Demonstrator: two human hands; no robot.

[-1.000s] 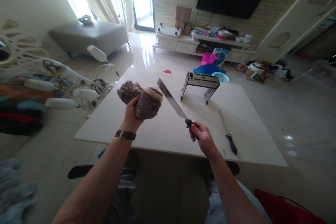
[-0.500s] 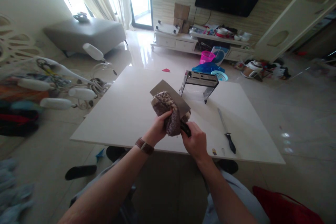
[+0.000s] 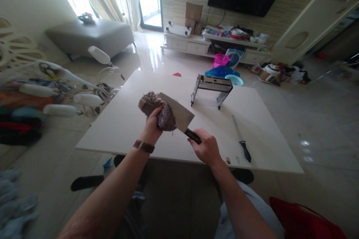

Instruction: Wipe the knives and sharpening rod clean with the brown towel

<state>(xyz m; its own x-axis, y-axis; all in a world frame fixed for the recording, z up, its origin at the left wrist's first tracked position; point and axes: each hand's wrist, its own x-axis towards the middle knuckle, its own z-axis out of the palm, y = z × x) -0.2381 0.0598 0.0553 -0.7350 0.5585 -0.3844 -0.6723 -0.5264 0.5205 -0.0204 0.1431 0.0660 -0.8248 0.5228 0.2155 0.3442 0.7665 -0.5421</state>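
A fuzzy brown-and-beige cloth (image 3: pixel 166 117) is bunched in my left hand (image 3: pixel 153 122), with the thumb pressed on top. Wrapped round the dark handle of a cleaver (image 3: pixel 181 114) is my right hand (image 3: pixel 206 145). The broad grey blade slants up and left above the white table (image 3: pixel 117 130), its left part against or just behind the cloth; whether they touch there I cannot tell. To the right a sharpening steel (image 3: pixel 238 129) with a black handle lies on the table. Behind the blade stands a black-and-silver frame-like device (image 3: pixel 214 84) with clear sides.
A small red piece (image 3: pixel 177 74) lies at the table's far edge. Two small items (image 3: pixel 228 160) sit near the front edge. Beyond the table are a blue bag (image 3: pixel 221 72), a light blue basket (image 3: pixel 234 80) and a pink basket (image 3: pixel 221 59). A white lamp (image 3: pixel 99 55) stands left.
My left hand has moved left and slightly up with the cloth, uncovering more of the blade. The cleaver has tilted, and its handle now shows between the blade and my right hand.
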